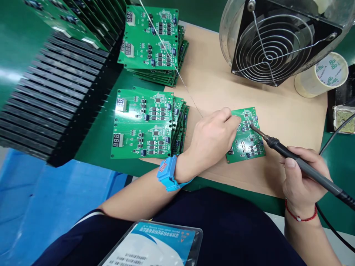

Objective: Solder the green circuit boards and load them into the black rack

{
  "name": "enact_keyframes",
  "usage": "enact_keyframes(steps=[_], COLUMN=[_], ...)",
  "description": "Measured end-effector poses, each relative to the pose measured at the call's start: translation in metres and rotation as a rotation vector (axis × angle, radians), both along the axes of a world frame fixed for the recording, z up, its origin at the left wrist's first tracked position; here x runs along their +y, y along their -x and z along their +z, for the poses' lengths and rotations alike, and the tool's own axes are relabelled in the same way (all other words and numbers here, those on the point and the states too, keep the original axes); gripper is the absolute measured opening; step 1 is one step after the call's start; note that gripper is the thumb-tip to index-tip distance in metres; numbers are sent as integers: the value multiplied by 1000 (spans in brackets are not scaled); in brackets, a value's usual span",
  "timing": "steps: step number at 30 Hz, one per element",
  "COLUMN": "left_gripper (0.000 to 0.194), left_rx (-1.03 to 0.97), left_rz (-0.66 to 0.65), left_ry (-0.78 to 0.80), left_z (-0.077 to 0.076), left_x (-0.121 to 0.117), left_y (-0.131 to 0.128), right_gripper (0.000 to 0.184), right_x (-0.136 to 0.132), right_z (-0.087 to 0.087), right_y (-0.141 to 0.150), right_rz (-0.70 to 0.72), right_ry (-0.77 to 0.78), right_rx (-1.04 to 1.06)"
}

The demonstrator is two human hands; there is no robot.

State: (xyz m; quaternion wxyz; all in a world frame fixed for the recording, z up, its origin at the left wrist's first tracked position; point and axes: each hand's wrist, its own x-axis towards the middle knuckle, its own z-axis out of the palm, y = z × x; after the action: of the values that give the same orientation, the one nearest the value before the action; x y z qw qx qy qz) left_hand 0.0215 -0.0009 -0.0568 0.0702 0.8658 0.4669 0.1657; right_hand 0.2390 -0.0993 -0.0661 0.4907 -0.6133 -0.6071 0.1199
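My left hand [215, 138], wearing a blue wrist strap [167, 173], is closed in a pinch on a thin solder wire [177, 69] that runs up to the top of the view. Its fingertips sit over the left part of a green circuit board [251, 136] lying on brown cardboard, hiding that part. In my right hand [307, 181] is a soldering iron [280, 147], gripped like a pen. The iron's tip points at small black components on the board's upper right; whether it touches them I cannot tell.
Two stacks of circuit boards, a front stack [144, 127] and a rear stack [152, 40], stand left. A black slotted rack [55, 96] holds upright boards. Behind are a fan [273, 51] and a tape roll [318, 77]. A sponge [344, 119] and black cable lie right.
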Motion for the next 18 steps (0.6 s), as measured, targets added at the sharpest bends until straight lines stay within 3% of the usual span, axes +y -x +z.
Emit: enact_keyframes(steps=[18], left_gripper=[26], left_rx=[36], left_rz=[-43], left_ry=[14], left_z=[-3], left_x=[-3], left_y=[-3], right_gripper=[15], right_x=[-1], right_z=[0], right_y=[0], right_rz=[-15], right_ry=[14], right_rx=[-13])
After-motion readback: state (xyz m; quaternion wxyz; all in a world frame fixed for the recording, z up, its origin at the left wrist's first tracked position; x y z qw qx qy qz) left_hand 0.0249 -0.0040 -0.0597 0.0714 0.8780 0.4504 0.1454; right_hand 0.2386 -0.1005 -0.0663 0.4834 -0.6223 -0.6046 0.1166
